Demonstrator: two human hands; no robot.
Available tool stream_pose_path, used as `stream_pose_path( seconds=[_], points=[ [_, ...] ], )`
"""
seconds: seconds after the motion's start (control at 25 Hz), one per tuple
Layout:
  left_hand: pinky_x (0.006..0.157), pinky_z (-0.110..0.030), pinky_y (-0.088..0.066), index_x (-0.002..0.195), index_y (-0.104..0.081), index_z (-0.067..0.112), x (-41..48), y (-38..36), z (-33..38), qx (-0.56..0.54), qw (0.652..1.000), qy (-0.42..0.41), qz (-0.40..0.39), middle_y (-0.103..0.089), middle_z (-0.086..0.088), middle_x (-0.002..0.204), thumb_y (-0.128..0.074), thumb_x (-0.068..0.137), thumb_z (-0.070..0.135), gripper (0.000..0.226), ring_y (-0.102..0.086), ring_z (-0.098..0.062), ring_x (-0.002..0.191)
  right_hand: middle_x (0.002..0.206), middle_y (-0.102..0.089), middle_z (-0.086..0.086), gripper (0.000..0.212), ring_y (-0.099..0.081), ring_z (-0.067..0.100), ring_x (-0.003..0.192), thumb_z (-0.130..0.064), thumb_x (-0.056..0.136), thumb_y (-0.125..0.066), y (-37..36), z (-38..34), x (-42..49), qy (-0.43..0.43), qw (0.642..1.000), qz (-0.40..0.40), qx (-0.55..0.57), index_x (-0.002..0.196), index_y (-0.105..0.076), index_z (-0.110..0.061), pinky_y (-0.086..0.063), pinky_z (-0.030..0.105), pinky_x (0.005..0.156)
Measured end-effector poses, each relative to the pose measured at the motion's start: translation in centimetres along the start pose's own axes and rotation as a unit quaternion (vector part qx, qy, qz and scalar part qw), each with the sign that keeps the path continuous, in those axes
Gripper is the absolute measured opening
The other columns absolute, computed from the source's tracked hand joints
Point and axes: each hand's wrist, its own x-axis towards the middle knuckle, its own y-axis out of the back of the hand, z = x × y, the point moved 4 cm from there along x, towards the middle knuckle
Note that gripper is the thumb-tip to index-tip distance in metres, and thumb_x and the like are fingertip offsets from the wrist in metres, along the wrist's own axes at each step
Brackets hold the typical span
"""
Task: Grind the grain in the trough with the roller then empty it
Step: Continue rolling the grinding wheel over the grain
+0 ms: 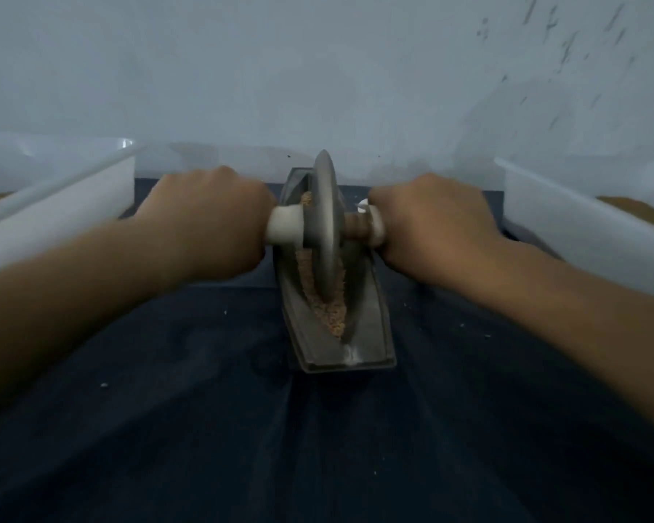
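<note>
On the bench [204,409], draped in dark blue cloth, the long grey boat-shaped metal trough [370,334] sits straight ahead of me, between the left white plastic tub [53,220] and the right white plastic tub [582,228]. I judge the trough heavy and stiff; to empty it I'd lift it by both long sides. The thick grey metal disc roller [325,220] stands upright in the groove. It is likely weighty, so I take it by the axle: my left hand [208,217] is wrapped round the white-sleeved stub and my right hand [431,220] round the brown wooden one. The coarse tan grain [333,318] lies loose along the channel, light and easily spilled.
</note>
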Motion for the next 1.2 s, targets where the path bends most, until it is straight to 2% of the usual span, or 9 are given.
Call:
stream_pose_path(
  seconds=[0.12, 0.24, 0.32, 0.44, 0.52, 0.68, 0.84, 1.0, 1.2],
  points=[
    [0.047, -0.013, -0.014, 0.067, -0.06, 0.034, -1.9, 1.6, 0.2, 0.012, 0.996, -0.021, 0.084, -0.036, 0.008, 0.051, -0.07, 0.06, 0.038, 0.012, -0.021, -0.012, 0.038, 0.048, -0.018, -0.012, 0.028, -0.005, 0.003, 0.041, -0.031, 0.049, -0.073, 2.2, 0.2, -1.8, 0.023, 0.997, 0.068, -0.018, 0.058, -0.046, -0.029, -0.008, 0.01, 0.046],
    [0.046, -0.024, -0.028, 0.085, -0.066, 0.03, 0.3, -0.5, 0.5, 0.025, 0.999, 0.029, 0.031, -0.041, 0.005, 0.063, -0.066, 0.079, 0.034, 0.007, -0.037, -0.017, 0.046, 0.058, -0.04, -0.004, 0.014, -0.034, 0.017, 0.044, -0.028, 0.07, -0.073, -0.2, -0.7, 0.8, -0.019, 0.999, -0.028, -0.027, 0.075, -0.059, -0.028, -0.021, 0.018, 0.047],
    [0.06, -0.034, -0.04, 0.104, -0.067, 0.024, 3.5, -1.4, 0.2, -0.014, 0.997, 0.066, -0.023, -0.051, -0.002, 0.08, -0.061, 0.088, 0.03, 0.018, -0.053, -0.026, 0.068, 0.086, -0.061, 0.006, 0.012, -0.06, 0.031, 0.076, -0.024, 0.086, -0.066, -1.9, -0.7, 4.3, -0.062, 0.993, -0.094, 0.02, 0.098, -0.067, -0.025, -0.037, 0.029, 0.059],
    [0.067, -0.037, -0.042, 0.112, -0.066, 0.021, 4.7, -1.1, 0.1, -0.034, 0.994, 0.082, -0.06, -0.059, -0.008, 0.095, -0.061, 0.088, 0.026, 0.025, -0.057, -0.029, 0.079, 0.108, -0.065, 0.011, 0.019, -0.064, 0.036, 0.097, -0.021, 0.089, -0.065, -1.7, -1.0, 6.3, -0.056, 0.989, -0.132, 0.033, 0.108, -0.067, -0.022, -0.043, 0.035, 0.069],
    [0.062, -0.035, -0.041, 0.105, -0.066, 0.026, 2.1, -0.6, 0.3, -0.03, 0.996, 0.064, -0.061, -0.058, -0.003, 0.086, -0.062, 0.086, 0.029, 0.02, -0.057, -0.026, 0.071, 0.093, -0.065, 0.005, 0.012, -0.062, 0.031, 0.082, -0.024, 0.085, -0.066, -0.6, -0.8, 3.8, -0.026, 0.992, -0.123, 0.032, 0.097, -0.065, -0.028, -0.039, 0.031, 0.059],
    [0.044, -0.016, -0.016, 0.069, -0.06, 0.032, -2.4, 1.5, 0.5, 0.012, 0.998, 0.011, 0.068, -0.03, 0.011, 0.053, -0.07, 0.064, 0.036, 0.012, -0.018, -0.008, 0.04, 0.051, -0.039, -0.012, 0.018, -0.03, 0.011, 0.04, -0.03, 0.061, -0.066, 1.9, 0.0, -1.9, 0.009, 1.0, -0.006, 0.0, 0.064, -0.048, -0.031, -0.015, 0.015, 0.044],
    [0.051, -0.03, -0.035, 0.089, -0.067, 0.028, 1.5, -0.3, 1.1, 0.062, 0.997, 0.035, 0.042, -0.046, 0.001, 0.067, -0.066, 0.08, 0.03, 0.009, -0.057, -0.025, 0.058, 0.074, -0.057, -0.003, 0.008, -0.059, 0.024, 0.066, -0.028, 0.082, -0.064, -1.2, -0.5, 1.2, -0.052, 0.995, -0.078, 0.019, 0.08, -0.056, -0.029, -0.028, 0.025, 0.051],
    [0.062, -0.036, -0.04, 0.104, -0.066, 0.023, 5.0, -1.2, 0.7, 0.019, 0.997, 0.071, 0.0, -0.06, -0.007, 0.09, -0.06, 0.089, 0.022, 0.016, -0.06, -0.03, 0.077, 0.11, -0.066, 0.013, 0.021, -0.065, 0.037, 0.099, -0.025, 0.092, -0.062, -2.5, -1.1, 5.1, -0.086, 0.988, -0.116, 0.048, 0.112, -0.066, -0.021, -0.038, 0.036, 0.069],
    [0.053, -0.029, -0.038, 0.082, -0.057, 0.037, -1.3, -0.3, -0.2, -0.061, 0.998, -0.003, -0.001, -0.05, 0.011, 0.069, -0.059, 0.074, 0.041, 0.009, -0.051, -0.017, 0.059, 0.063, -0.047, -0.005, 0.012, -0.047, 0.019, 0.051, -0.023, 0.075, -0.067, 2.0, -1.1, -0.5, 0.01, 1.0, -0.028, -0.005, 0.076, -0.056, -0.028, -0.022, 0.021, 0.047]
  ],
)
